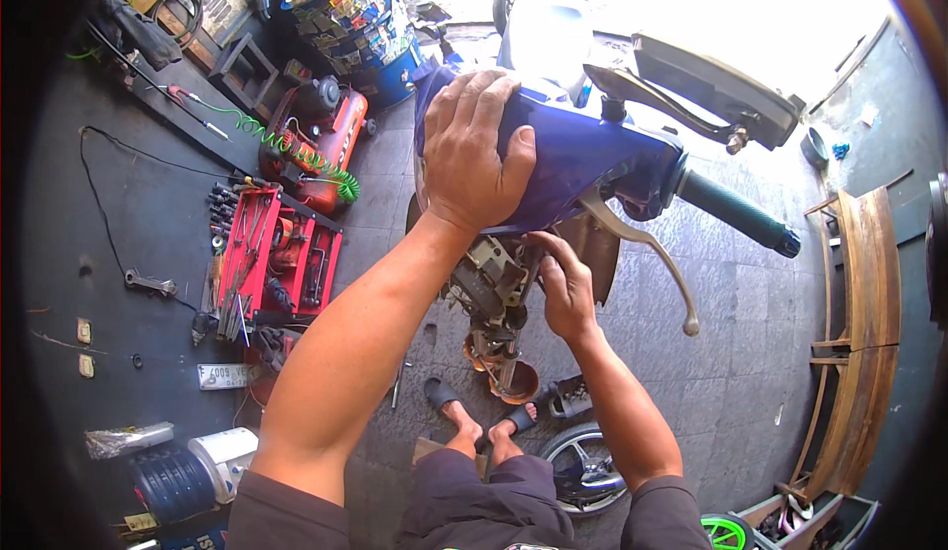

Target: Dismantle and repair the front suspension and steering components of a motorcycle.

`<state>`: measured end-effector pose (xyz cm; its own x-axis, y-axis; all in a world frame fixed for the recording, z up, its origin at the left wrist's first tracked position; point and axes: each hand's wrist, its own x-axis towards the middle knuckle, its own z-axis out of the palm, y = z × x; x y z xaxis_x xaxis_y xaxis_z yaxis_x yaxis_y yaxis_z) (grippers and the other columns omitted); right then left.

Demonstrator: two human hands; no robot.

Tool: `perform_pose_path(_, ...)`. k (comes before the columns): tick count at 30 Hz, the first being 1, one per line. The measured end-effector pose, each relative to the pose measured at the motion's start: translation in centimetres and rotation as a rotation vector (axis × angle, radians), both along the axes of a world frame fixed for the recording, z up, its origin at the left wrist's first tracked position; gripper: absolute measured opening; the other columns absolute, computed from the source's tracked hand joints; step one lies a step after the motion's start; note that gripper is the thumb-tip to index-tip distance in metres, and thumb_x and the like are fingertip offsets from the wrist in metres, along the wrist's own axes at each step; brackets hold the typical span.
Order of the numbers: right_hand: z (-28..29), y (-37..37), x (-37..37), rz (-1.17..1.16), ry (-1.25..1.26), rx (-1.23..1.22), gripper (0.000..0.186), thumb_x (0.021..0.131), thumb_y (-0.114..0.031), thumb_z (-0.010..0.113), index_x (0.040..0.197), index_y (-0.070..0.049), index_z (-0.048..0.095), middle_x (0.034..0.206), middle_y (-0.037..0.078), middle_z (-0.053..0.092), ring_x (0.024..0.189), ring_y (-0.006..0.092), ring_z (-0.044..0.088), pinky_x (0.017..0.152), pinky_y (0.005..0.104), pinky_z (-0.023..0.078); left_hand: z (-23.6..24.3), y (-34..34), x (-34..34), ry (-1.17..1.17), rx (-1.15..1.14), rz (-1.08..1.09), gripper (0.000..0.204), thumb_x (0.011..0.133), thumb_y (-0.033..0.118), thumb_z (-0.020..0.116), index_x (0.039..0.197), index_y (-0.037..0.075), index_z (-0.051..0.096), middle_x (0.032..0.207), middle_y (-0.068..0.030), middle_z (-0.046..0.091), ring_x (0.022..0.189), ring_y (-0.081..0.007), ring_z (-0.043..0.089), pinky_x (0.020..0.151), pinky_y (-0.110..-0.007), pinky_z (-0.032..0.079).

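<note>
My left hand (472, 150) lies on the blue handlebar cowl (578, 145) of a motorbike, its fingers flat over the top and the thumb apart. Below the cowl, my right hand (570, 293) is curled at the bare front frame and metal parts (491, 272); what its fingers hold is hidden. A silver brake lever (652, 236) and a black rubber grip (726, 204) stick out to the right of the cowl. Above them is a mirror (716, 86) on its stalk.
A red tool trolley (286, 259) and a red air compressor (331, 145) with a green coiled hose stand at left. Behind them is a blue drum (360, 32). Near my feet lies a loose wheel (585, 471). A wooden bench (861, 343) lines the right wall.
</note>
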<state>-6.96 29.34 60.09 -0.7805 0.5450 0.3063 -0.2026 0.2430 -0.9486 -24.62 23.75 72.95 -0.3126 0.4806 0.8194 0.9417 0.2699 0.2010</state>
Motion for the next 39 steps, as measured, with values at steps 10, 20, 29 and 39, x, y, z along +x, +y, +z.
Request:
perform_pose_path(10,0.2,2.6,0.1,0.138,-0.007,-1.021,0.044,0.105,-0.04,0.047,0.114,0.0,0.064,0.101,0.014,0.071,0.054,0.0107,0.05,0.05,0.0242,0.039,-0.2,0.3,-0.1,-0.051,0.005,-0.018,0.048,0.086,0.031,0.055,0.123,0.002,0.062,0.129,-0.0191,0.062,0.128,-0.0399,0.051,0.114,-0.05,0.032)
perform_pose_path(20,3.0,4.4,-2.3,0.029,-0.636,-0.41,0.047,0.108,-0.041,0.043,0.092,-0.001,0.061,0.074,0.009,0.064,0.057,0.0183,0.058,0.052,0.0335,0.049,-0.3,0.3,-0.4,-0.01,0.011,-0.01,0.046,0.089,0.032,0.054,0.124,0.003,0.062,0.128,-0.0182,0.063,0.127,-0.0385,0.052,0.112,-0.048,0.033)
perform_pose_path(29,6.2,3.2,-1.9,0.118,-0.824,0.501,0.027,0.098,-0.019,0.051,0.109,0.006,0.051,0.094,0.032,0.067,0.088,0.0489,0.068,0.08,0.0573,0.052,-0.6,0.3,-0.7,-0.003,0.035,-0.02,0.048,0.086,0.033,0.055,0.122,0.002,0.063,0.127,-0.0195,0.064,0.126,-0.0401,0.053,0.113,-0.049,0.032)
perform_pose_path(39,3.9,4.0,-2.1,0.187,-0.476,0.812,0.045,0.083,0.0,0.059,0.127,-0.007,0.052,0.114,0.019,0.063,0.101,0.0394,0.067,0.074,0.0489,0.056,-0.6,0.6,-0.6,0.002,0.042,-0.031,0.049,0.086,0.034,0.056,0.122,0.002,0.063,0.127,-0.0205,0.063,0.126,-0.0406,0.053,0.113,-0.05,0.032)
